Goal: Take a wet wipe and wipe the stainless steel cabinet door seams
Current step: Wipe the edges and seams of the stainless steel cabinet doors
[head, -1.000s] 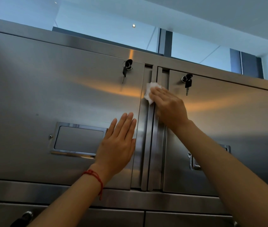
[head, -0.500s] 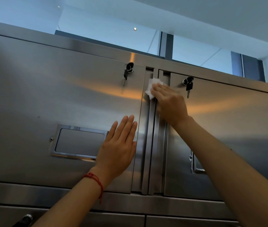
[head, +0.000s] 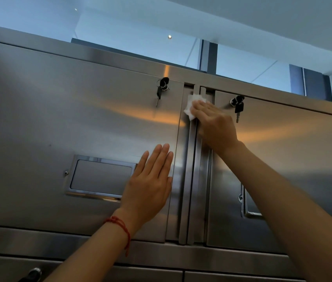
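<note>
A person stands close to a big shiny steel cabinet (head: 39,110) and reaches up to it with both arms. The metal is smooth and grey, with soft orange glows of light across it.

The right hand (head: 214,127) lies flat, fingers (head: 200,107) straight, and presses a white wet wipe (head: 191,106) onto the seam (head: 191,180) between the two doors, near the top. The wipe is soft and crumpled and sticks out past the fingertips. The seam is made of long, straight upright strips of steel.

The left hand (head: 150,186) rests flat on the left door (head: 79,129), fingers straight and close together, holding nothing. A thin red string bracelet (head: 121,227) goes round that wrist.

Beside the left hand is a rectangular sunken handle (head: 98,177) with a bright rim. A small bunch of keys (head: 162,87) hangs from the lock in the left door, and more keys (head: 238,106) hang from the right door (head: 293,149).
</note>
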